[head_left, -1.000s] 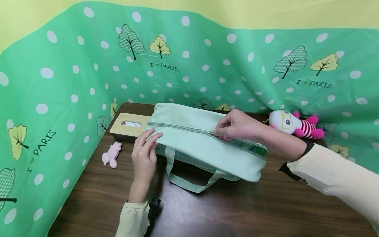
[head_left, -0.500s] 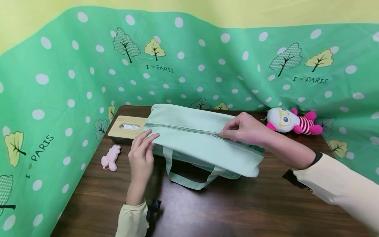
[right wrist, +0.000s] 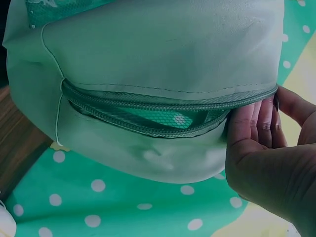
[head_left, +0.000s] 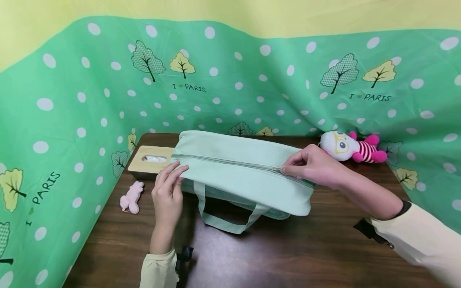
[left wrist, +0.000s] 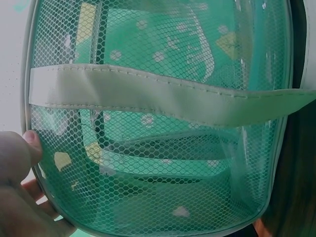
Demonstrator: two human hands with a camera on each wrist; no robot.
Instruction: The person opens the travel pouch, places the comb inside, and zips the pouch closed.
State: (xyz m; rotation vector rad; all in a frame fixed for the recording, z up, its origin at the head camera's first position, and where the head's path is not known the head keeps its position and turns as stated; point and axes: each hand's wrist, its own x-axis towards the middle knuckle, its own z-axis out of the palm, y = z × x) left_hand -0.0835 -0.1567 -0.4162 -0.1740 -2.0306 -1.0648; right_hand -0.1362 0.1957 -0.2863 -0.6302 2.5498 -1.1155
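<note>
A pale green bag [head_left: 230, 180] lies on the dark wooden table, its long zipper [head_left: 223, 161] facing up. My right hand [head_left: 320, 165] pinches the zipper pull [head_left: 276, 170] right of the middle of the top. Beyond that hand, in the right wrist view, the zipper's gap [right wrist: 163, 117] stands parted and shows mesh inside. At the bag's left end my left hand [head_left: 167, 200] holds the edge, fingers on top and thumb at the front side. The left wrist view shows the mesh front [left wrist: 163, 148] with the strap handle [left wrist: 148, 91] across it.
A wood-topped tissue box [head_left: 149, 160] stands against the bag's left end. Nearer lies a small pink plush toy [head_left: 132, 197]. Another plush toy [head_left: 354, 147] with pink stripes lies at the back right. A polka-dot curtain [head_left: 223, 76] hangs behind the table.
My right hand has drawn the zipper pull rightward along the bag's top, and the parted stretch has become shorter. My left hand keeps its place on the bag.
</note>
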